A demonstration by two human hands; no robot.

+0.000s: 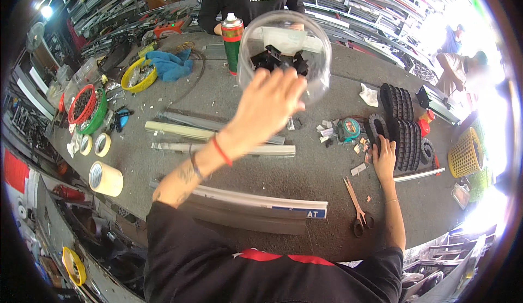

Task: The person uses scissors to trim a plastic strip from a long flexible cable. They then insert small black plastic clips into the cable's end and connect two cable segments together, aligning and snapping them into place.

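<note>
My left hand (272,104) reaches over the mouth of a clear round plastic tub (326,69) holding several small black parts (267,58). Its fingers curl inward; the fingertips and whatever they pinch are hidden. My right hand (384,158) rests at the left edge of black ribbed strips (406,139), beside a curved black ribbed piece (377,123). Its fingers are apart, with nothing visible in their grip. Below it lies a pair of scissors (357,207) with dark handles. Left of it are a teal round tape measure (348,129) and small scattered pieces (327,131).
A person (250,1) in black stands across the table. Near the tub stands a green-red spray can (232,47). Long profiles (223,149) lie centrally; tape rolls (106,178), baskets (99,109) and a blue cloth (169,64) are leftward, a yellow basket (464,153) rightward.
</note>
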